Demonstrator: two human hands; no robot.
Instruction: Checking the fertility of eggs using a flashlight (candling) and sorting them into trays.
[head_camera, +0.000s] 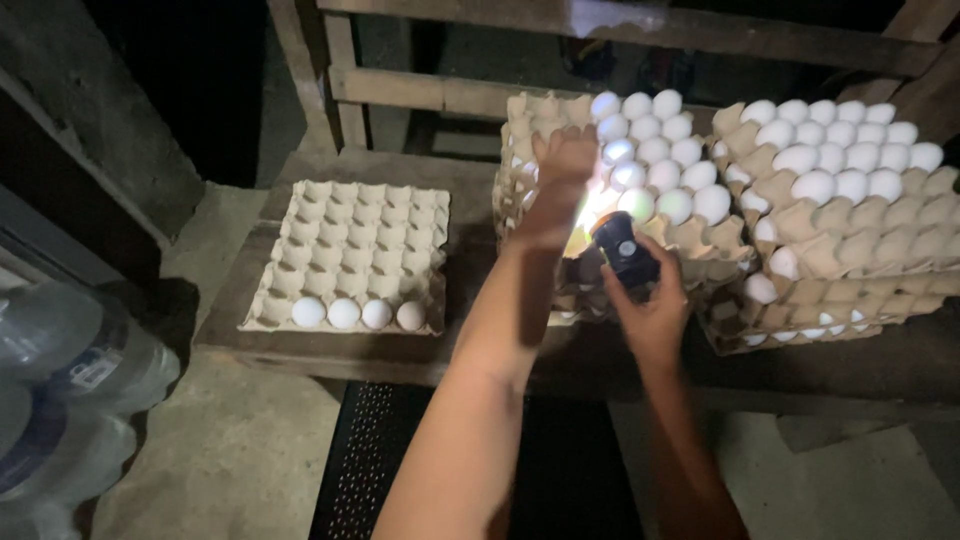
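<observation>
Eggs are under inspection by light. Right hand (652, 310) is closed around a small dark torch (625, 250), its lit end pointing into the near edge of the middle egg stack (640, 170). Left hand (565, 160) reaches over that same stack, fingers curled down onto the front rows; whether it has an egg gripped I cannot tell, as the back of the hand and the glare hide the fingertips. One egg just beside the torch glows yellow-green.

Relative to the middle egg stack: its top tray appears nearly full of white eggs, with several trays beneath. To its right, touching or nearly so, sits a second stack (850, 190), tilted, also loaded with white eggs. To its left, well apart on the same wooden counter (470, 215), lies a single cardboard tray (350, 250) holding four eggs (358, 313) in its nearest row; all other cups are bare.

Judgement on progress: four eggs set aside, one row barely begun, both stacks largely full. Work looks early, most eggs left.

Clear plastic bottles (60, 380) stand far left, on the floor.
</observation>
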